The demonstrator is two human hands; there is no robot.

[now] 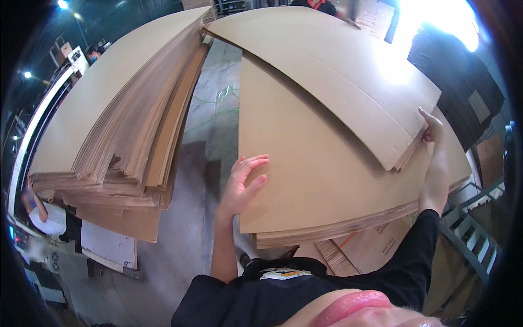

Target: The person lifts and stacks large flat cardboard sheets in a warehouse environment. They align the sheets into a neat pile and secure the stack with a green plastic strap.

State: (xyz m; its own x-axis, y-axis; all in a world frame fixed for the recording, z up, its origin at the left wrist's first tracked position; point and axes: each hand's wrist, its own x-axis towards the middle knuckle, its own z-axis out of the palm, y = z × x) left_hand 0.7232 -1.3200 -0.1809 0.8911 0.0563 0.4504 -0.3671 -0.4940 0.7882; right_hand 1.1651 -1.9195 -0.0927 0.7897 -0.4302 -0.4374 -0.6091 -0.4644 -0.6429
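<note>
My right hand (433,128) grips the near right corner of a few large brown cardboard sheets (338,71), its thumb on top and its fingers hidden around the edge. Those sheets lie skewed across a stack of cardboard (305,180), and their far left corner reaches over to the tall stack on the left. Near the left edge of the lower stack, my left hand (245,182) is raised with its fingers apart and nothing in it. I cannot tell whether it touches the board.
A tall stack of cardboard sheets (125,103) stands on the left, across a strip of grey floor (210,125) with loose green strapping. Another person (49,218) in white is at far left; one in dark clothes (316,5) stands beyond the sheets. A grey metal step frame (476,234) is at right.
</note>
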